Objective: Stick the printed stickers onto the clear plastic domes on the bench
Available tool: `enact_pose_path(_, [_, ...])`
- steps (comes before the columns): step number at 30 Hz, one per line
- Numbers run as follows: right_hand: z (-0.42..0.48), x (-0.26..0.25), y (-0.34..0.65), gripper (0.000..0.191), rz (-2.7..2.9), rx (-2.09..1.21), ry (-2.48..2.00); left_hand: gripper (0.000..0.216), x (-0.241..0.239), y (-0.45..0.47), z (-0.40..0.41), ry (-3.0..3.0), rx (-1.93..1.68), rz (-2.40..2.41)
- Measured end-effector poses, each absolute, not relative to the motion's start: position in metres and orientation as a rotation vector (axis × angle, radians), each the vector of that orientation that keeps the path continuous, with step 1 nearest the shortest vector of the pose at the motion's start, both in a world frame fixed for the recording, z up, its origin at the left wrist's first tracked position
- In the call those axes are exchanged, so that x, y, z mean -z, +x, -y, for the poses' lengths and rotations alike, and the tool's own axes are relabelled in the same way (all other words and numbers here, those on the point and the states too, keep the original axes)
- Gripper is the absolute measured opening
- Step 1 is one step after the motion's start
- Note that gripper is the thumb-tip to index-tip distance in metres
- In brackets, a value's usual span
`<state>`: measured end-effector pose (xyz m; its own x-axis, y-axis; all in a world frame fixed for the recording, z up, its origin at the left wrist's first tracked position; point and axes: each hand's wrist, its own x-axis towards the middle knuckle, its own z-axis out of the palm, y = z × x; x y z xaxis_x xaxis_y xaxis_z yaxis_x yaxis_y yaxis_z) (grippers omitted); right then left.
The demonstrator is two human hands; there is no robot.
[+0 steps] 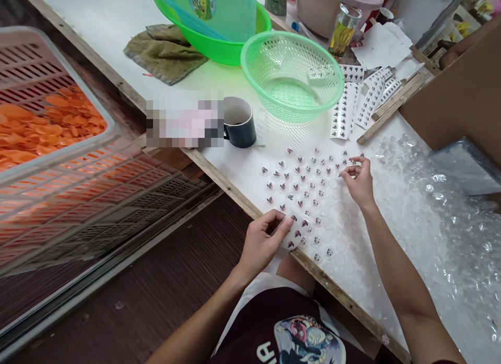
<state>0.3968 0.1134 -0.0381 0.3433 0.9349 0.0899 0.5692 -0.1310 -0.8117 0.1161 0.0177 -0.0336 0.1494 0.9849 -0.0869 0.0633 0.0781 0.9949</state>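
Observation:
My left hand (261,239) is closed on a small white strip of stickers (293,236) at the near edge of the white table (117,19). My right hand (358,178) hovers over the table with thumb and fingers pinched together; what they pinch is too small to make out. Between the two hands lie several small clear round lids with dark stickers (303,181), laid out in rows. More clear round lids without stickers (352,249) lie closer to me and to the right.
A light green basket (291,74) stands behind the lids, with a dark mug (239,122), a green basin (219,45) and an olive cloth (166,50) further left. Sticker sheets (354,105) and wooden sticks (391,108) lie right. A crate of orange pieces (43,124) sits left. Bags of clear lids (450,207) pile right.

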Motion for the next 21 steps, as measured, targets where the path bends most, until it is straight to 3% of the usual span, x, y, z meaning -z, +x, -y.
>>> enact_pose_path(8, [-0.110, 0.041, 0.379, 0.044, 1.724, -0.130, -1.956, 0.026, 0.032, 0.117, -0.018, 1.266, -1.015, -1.191])
enact_pose_path(11, [-0.105, 0.034, 0.377, 0.034, 1.682, -0.055, -1.944, 0.025, 0.032, 0.116, -0.017, 1.268, -1.009, -1.187])
enact_pose_path(14, [-0.097, 0.025, 0.377, 0.015, 1.570, -0.233, -1.877, 0.025, 0.032, 0.116, -0.017, 1.269, -1.008, -1.185])
enact_pose_path(18, [-0.091, 0.022, 0.378, 0.019, 1.439, -0.664, -1.872, 0.024, 0.033, 0.116, -0.017, 1.278, -1.020, -1.186])
enact_pose_path(21, [-0.092, 0.026, 0.376, 0.019, 1.408, -0.721, -1.914, 0.024, 0.034, 0.117, -0.017, 1.286, -1.023, -1.183])
